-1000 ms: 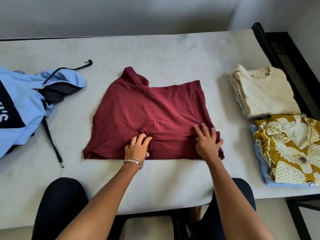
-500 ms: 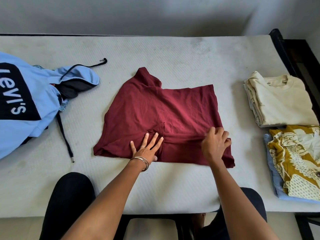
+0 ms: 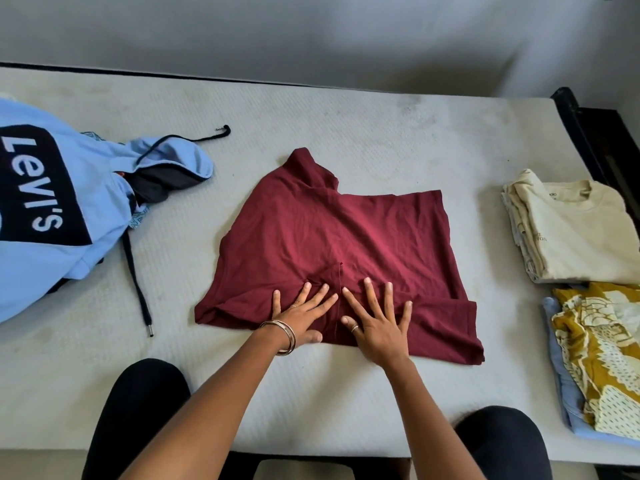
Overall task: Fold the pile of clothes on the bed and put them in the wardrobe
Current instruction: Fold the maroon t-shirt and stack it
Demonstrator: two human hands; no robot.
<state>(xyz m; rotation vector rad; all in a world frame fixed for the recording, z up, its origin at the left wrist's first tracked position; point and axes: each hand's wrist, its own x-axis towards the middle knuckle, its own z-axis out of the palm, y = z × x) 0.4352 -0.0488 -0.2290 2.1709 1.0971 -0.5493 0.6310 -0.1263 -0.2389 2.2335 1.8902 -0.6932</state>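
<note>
Hands flat, side by side, on the near edge of the maroon shirt [image 3: 332, 244]. Left hand [image 3: 301, 317], bangles at the wrist, fingers straight and spread, pressing the cloth down. Right hand [image 3: 377, 323], ring on the thumb, fingers also splayed wide, palm down just beside the left; index fingertips nearly meet over a seam or fold line running toward the person. Neither hand pinches or grips anything.

Shirt lies part-folded at the middle of the bed [image 3: 311, 403], one sleeve pointing toward the far wall, a folded-over band along the near hem.

Left of it, well apart: light blue hoodie [image 3: 86, 216], unfolded, dark panel reading "Levi's", black drawstring [image 3: 136, 282] trailing across the mattress.

Right side of the bed: cream top [image 3: 575, 230] folded, resting on what may be further folded cream pieces, hard to tell. Nearer, mustard patterned shirt [image 3: 595, 351] folded atop a pale blue garment [image 3: 568, 403]. Dark bed frame [image 3: 595, 140] at the right edge.

Person's knees in black at the bed's near side.
</note>
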